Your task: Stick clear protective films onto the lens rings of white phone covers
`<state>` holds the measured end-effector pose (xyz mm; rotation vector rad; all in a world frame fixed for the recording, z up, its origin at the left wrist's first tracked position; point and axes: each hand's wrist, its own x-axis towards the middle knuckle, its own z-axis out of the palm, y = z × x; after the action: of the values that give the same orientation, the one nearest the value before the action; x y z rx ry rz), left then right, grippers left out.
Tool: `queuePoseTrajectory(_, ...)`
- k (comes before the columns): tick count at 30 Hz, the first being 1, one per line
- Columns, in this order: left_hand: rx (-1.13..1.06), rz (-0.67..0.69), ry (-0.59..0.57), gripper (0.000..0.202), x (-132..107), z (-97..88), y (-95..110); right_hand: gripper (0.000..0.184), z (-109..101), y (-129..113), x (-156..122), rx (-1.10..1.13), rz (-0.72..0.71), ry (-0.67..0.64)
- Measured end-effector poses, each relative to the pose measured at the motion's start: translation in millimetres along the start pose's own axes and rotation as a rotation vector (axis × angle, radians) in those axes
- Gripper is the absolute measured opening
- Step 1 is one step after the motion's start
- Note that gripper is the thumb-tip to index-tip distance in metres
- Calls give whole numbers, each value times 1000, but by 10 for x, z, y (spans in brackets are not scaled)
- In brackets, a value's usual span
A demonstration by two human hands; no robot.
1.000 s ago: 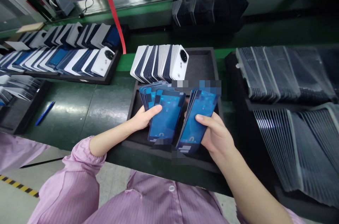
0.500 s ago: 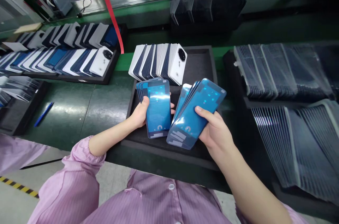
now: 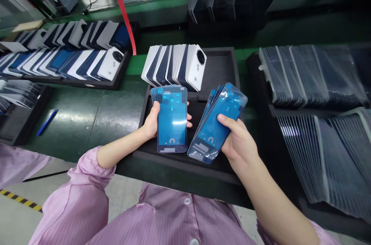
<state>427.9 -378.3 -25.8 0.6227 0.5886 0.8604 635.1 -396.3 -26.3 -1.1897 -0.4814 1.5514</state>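
Note:
My left hand (image 3: 153,121) is closed around a small fanned stack of blue film-covered phone back panels (image 3: 173,121), thumb on the near side and fingertips showing past the right edge. My right hand (image 3: 239,138) grips a second fanned stack of blue panels (image 3: 216,129), tilted to the right, with the thumb pressed on the top one. A gap separates the two stacks. Both are held over a black foam tray (image 3: 185,164). Behind them, a row of white phone back panels (image 3: 197,69) with dark ones between leans in the tray's far left part.
At left, a black tray (image 3: 114,84) holds rows of white and blue panels. A blue pen (image 3: 47,122) lies on the green bench (image 3: 113,117). Film-wrapped dark panels (image 3: 310,79) fill trays at right, with more at the back (image 3: 214,5). A red strip (image 3: 123,9) hangs in front.
The stack in my right hand has moved right, away from the left one. A white-edged panel showing between the stacks is no longer visible there. My left hand's stack stands more upright.

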Motion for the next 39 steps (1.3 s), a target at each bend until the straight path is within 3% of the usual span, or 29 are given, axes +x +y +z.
queuePoseTrajectory(13, 40, 33, 40, 67, 3, -11, -3, 45, 56, -69, -78, 25, 35, -104)
queuePoseTrajectory(19, 197, 145, 339, 63, -8, 3, -61, 55, 84, -86, -120, -4, 20, -168)
queuePoseTrajectory(22, 215, 181, 413, 67, -8, -13, -93, 53, 77, -78, -113, -13, 18, -173)
queuePoseTrajectory(28, 279, 216, 430, 70, 0, -43, -125, 52, 67, -37, -113, -49, 56, -188)
queuePoseTrajectory(34, 217, 195, 497, 73, 12, -49, -93, 52, 61, -20, -106, -36, 1, -135)
queuePoseTrajectory(39, 197, 198, 433, 75, 1, -79, -95, 49, 50, -46, -79, 1, 10, -132)
